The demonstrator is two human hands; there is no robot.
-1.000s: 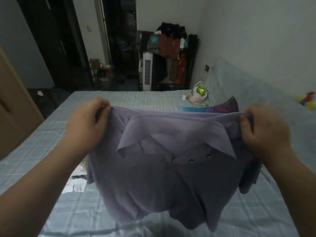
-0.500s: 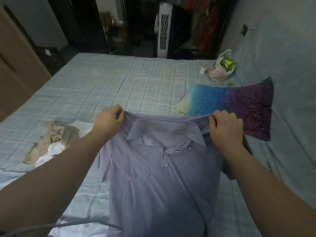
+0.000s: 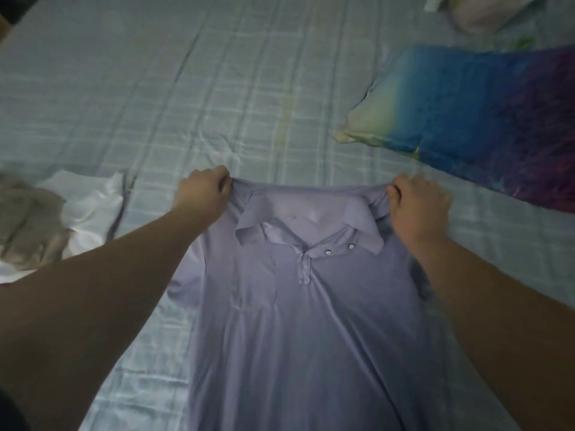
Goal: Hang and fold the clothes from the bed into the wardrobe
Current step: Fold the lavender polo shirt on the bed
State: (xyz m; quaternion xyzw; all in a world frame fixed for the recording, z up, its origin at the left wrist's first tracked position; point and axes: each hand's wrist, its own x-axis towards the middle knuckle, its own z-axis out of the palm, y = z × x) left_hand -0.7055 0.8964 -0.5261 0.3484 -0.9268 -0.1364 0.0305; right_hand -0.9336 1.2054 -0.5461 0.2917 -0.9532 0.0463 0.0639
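**Lilac polo shirt spread front-up on the bed, gripped at both shoulders**

The polo shirt (image 3: 311,321) is laid on the checked bed sheet (image 3: 155,88), collar away from the person, placket unbuttoned. Its hem is cut off by the lower edge of the view, and the sleeve on the right is largely hidden under the forearm. The left hand (image 3: 200,189) is clamped on one shoulder seam and the right hand (image 3: 418,206) on the other. The fingers are curled into the cloth, so their tips are concealed.

A white garment (image 3: 93,209) is seen left of the shirt. On it lies a beige garment (image 3: 28,225), blurred and cropped by the left edge. A blue-and-purple pillow (image 3: 482,113) is cropped at the right, and a pale bag (image 3: 479,10) is barely made out at the top.

Half a second earlier the shirt was hanging from the same two grips. It has since been lowered flat, and both grips have been kept.
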